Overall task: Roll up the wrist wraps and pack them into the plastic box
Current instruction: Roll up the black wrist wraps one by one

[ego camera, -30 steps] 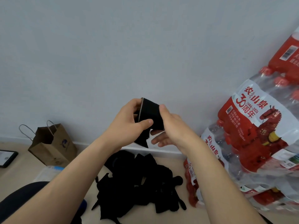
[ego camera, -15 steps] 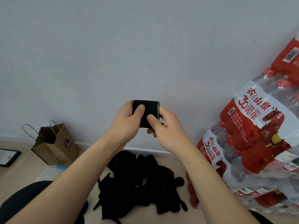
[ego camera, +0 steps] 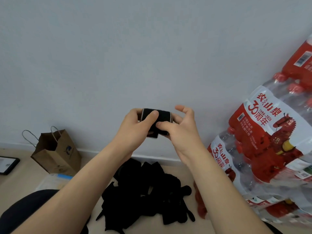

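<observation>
Both hands are raised in front of the pale wall (ego camera: pixel 152 56) and hold one black wrist wrap (ego camera: pixel 163 114) between them, well above the floor (ego camera: pixel 22 179). The wrap is wound into a short, fat roll lying sideways, with a pale stripe at each end and a loose end hanging under it.

The left hand (ego camera: pixel 135 129) grips the left end of the roll, with its thumb laid over the front and its fingers curled behind. The right hand (ego camera: pixel 182 134) pinches the right end, with its thumb pressed on the front of the roll and its lower fingers tucked behind. Its forefinger is lifted clear above the roll, bent and touching nothing.

Below the forearms, a heap of black wraps (ego camera: pixel 143 193) lies unrolled on the floor, close to the edge where the floor meets the wall.

A brown paper bag (ego camera: pixel 59 154) with cord handles stands open to the left of the heap, against that same edge. Just in front of the bag lies something clear with a blue strip (ego camera: pixel 50 180). It may be the plastic box, but it is too washed out to be sure. A dark tablet (ego camera: pixel 7 164) lies at the floor's left edge. Shrink-wrapped packs of water bottles (ego camera: pixel 270 141) with red labels are stacked on the right.
</observation>
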`<state>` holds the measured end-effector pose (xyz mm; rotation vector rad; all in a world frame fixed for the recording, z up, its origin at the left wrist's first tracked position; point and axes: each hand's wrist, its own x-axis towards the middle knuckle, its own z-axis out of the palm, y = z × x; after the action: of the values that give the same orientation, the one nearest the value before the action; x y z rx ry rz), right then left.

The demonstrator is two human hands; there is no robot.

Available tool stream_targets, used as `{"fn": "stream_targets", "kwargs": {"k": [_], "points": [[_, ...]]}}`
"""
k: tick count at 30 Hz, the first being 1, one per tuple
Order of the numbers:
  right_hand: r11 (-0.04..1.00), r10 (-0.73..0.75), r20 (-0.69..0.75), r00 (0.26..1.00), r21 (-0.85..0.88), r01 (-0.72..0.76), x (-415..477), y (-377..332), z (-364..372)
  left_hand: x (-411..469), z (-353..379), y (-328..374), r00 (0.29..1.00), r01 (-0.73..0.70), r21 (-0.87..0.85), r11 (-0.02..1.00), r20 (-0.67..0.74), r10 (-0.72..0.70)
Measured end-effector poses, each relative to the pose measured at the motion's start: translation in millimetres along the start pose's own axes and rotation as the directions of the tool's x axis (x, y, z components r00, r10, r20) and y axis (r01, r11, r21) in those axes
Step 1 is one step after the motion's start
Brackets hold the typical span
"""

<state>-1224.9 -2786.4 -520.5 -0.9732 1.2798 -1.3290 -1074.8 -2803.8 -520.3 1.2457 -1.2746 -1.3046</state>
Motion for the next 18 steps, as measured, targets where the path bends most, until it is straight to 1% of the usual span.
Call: {"fn": "stream_targets", "kwargs": {"k": [2,3,5,7,10,13,15,18], "points": [[0.986,-0.071,0.036,0.997,-0.147,0.076,0,-1,-4,1,-4,0,1.000,-0.007,0.038,0.999,0.022,0.006],[0.977,-0.094,0.053,0.994,-0.187,0.103,1,0,-5,2,-6,1,1.000,-0.014,0.031,0.999,0.007,0.014],[0.963,-0.121,0.056,0.991,-0.236,0.131,1,1,-7,3,-10,1,1.000,-0.008,-0.036,0.999,-0.030,0.007],[0.949,-0.122,0.050,0.991,-0.285,0.131,-1,0,-7,4,-15,1,1.000,-0.024,-0.058,0.998,-0.005,0.024],[0.927,-0.092,0.057,0.994,-0.359,0.106,-1,-6,-11,4,-17,2,0.990,-0.122,0.014,0.992,0.070,0.121],[0.892,-0.098,0.057,0.993,-0.437,0.114,-1,-11,-11,3,-17,5,0.985,-0.130,0.031,0.991,0.118,0.125],[0.895,-0.124,0.064,0.990,-0.423,0.140,0,-12,-12,4,-19,9,0.985,-0.117,0.024,0.993,0.134,0.113],[0.935,-0.151,0.056,0.987,-0.316,0.160,1,-13,-13,2,-18,13,0.980,-0.149,0.059,0.987,0.141,0.140]]}}
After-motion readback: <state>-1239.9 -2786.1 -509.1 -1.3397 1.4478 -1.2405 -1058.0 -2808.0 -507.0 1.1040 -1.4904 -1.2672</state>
